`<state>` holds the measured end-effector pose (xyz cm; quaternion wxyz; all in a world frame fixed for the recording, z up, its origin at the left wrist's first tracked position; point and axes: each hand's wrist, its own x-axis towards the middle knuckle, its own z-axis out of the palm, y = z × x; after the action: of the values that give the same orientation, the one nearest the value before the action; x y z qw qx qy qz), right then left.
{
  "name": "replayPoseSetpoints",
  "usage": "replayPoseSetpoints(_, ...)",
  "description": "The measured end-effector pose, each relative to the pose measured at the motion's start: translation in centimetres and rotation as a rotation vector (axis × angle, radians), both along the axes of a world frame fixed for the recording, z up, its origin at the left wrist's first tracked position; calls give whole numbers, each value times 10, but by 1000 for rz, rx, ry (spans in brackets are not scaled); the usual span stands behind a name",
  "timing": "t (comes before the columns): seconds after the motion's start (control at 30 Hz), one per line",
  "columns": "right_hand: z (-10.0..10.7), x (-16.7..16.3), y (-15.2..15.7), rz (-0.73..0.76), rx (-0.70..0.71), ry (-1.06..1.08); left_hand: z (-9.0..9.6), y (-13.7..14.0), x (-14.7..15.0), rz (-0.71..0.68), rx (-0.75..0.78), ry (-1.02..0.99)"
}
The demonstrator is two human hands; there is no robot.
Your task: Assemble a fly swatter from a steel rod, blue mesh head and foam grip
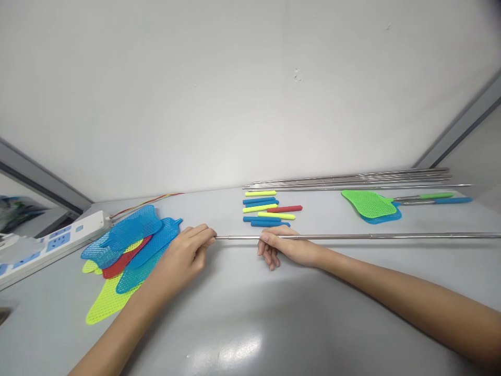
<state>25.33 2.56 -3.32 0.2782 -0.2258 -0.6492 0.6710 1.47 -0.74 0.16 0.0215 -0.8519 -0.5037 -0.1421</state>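
Note:
A long telescopic metal rod (332, 237) runs level above the table, extended past the right edge of view. My left hand (191, 250) pinches its thin left end. Farther along, my right hand (276, 243) grips the rod between thumb and fingers, the other fingers loosely curled. Behind my right hand lie several handle sleeves (270, 209) in yellow, blue and red. Beside my left hand is a pile of fly swatter heads (136, 256) in blue, red and yellow-green, partly hidden by my left forearm.
Several metal rods (352, 179) lie along the wall at the back. Two fly swatters with handles, a green one (370, 203) over a blue one (379, 220), rest at the right. At the left is a white power strip (58, 243) with a thin cable (144, 201).

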Motion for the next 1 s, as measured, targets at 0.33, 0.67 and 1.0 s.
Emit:
replayPoseSetpoints(0.33,0,0,1,7,8,-12,0,0,0,8,2,-11)
replayPoseSetpoints(0.67,-1,0,1,5,1,-2,1,1,2,7,-10,4)
replayPoseSetpoints(1.0,-1,0,2,4,-6,2,0,1,2,9,-34,0)
